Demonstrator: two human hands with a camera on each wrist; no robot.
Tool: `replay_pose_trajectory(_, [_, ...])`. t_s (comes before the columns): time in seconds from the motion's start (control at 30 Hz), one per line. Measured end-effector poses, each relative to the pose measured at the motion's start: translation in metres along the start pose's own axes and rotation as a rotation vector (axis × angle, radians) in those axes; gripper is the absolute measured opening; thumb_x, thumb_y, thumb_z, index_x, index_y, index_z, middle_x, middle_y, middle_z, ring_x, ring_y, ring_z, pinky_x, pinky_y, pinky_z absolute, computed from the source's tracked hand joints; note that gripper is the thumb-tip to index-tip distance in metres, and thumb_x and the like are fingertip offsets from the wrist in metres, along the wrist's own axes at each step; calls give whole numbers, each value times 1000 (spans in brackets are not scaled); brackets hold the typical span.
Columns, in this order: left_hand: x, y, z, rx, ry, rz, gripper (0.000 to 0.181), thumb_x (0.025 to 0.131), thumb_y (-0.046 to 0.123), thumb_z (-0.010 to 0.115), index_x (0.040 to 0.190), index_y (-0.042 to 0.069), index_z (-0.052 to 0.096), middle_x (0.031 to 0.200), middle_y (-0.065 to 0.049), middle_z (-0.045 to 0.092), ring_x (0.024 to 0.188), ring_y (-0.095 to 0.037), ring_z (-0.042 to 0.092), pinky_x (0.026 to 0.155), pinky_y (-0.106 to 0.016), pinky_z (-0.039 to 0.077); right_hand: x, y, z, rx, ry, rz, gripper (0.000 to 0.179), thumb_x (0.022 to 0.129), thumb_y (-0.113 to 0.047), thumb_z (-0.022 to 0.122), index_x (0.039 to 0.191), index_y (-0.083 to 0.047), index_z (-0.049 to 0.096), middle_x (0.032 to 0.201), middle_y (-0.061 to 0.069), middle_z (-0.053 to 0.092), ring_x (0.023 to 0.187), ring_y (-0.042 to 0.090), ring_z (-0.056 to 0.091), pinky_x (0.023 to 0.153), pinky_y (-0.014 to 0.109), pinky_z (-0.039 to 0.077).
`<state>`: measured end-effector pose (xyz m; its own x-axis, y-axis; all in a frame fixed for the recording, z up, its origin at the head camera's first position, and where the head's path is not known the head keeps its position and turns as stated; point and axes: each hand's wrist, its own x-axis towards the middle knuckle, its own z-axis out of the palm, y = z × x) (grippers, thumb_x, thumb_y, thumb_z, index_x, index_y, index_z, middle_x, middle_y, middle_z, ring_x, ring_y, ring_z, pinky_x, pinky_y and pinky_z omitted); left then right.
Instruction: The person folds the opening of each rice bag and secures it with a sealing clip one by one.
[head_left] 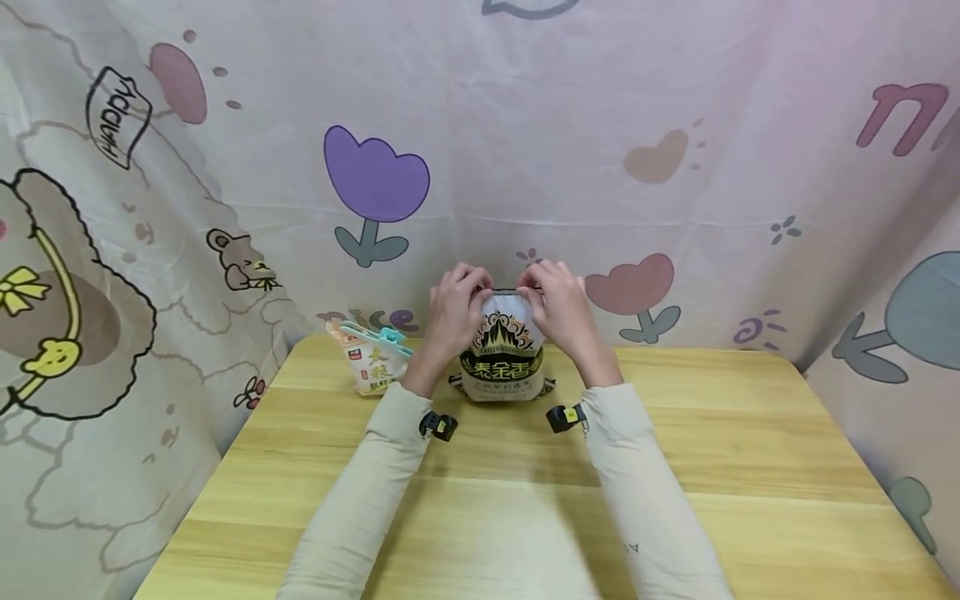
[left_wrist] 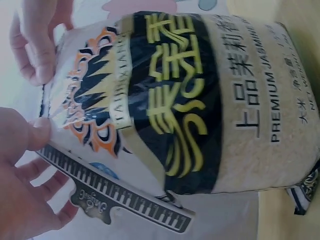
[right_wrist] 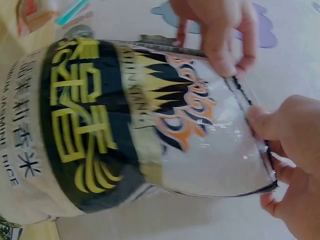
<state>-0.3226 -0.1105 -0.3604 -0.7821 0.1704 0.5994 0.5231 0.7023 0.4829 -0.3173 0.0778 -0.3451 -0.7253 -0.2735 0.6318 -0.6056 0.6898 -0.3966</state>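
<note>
A rice bag (head_left: 501, 358) with black and gold print stands upright on the wooden table, its upper part pale and partly see-through. My left hand (head_left: 454, 308) pinches the top edge near the left corner. Near the right corner, my right hand (head_left: 561, 304) pinches the same edge between thumb and fingers. A dark flat strip with a piano-key pattern (left_wrist: 115, 187), resembling a bag clip, slants along the bag's side in the left wrist view. Its upper end lies at my left thumb, with left fingers behind it; how firmly it is held cannot be told.
Left of the rice bag stands a smaller orange and white food packet (head_left: 369, 367), with a turquoise clip (head_left: 386, 337) across its top. The light wooden table (head_left: 487, 517) ends at a printed curtain (head_left: 510, 167) close behind both bags.
</note>
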Motion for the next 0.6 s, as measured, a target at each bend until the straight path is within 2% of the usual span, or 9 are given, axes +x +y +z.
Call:
replay_pose_trajectory(0.17, [-3, 2, 0, -23, -42, -6, 7, 101, 16, 63, 105, 13, 68, 116, -6, 63, 111, -29, 55, 98, -52, 38, -6, 6, -5, 55, -13, 22, 7, 97, -12, 71, 101, -7, 71, 103, 6, 66, 96, 26, 53, 86, 49, 38])
replay_pose_trajectory(0.43, [-6, -3, 3, -81, -30, 57, 21, 100, 15, 65, 120, 11, 70, 124, -7, 63, 114, -27, 53, 97, -48, 38, -22, 16, -15, 83, -2, 53, 24, 99, -17, 70, 121, -9, 70, 120, 7, 65, 115, 30, 53, 94, 53, 37])
replay_pose_trajectory(0.6, [-16, -13, -7, -50, -56, 58, 37, 101, 26, 65, 137, 16, 61, 136, -8, 58, 123, -29, 51, 102, -53, 38, -41, 21, -26, 77, 19, 58, 35, 101, -20, 67, 134, -10, 64, 131, 9, 61, 123, 32, 50, 100, 58, 37])
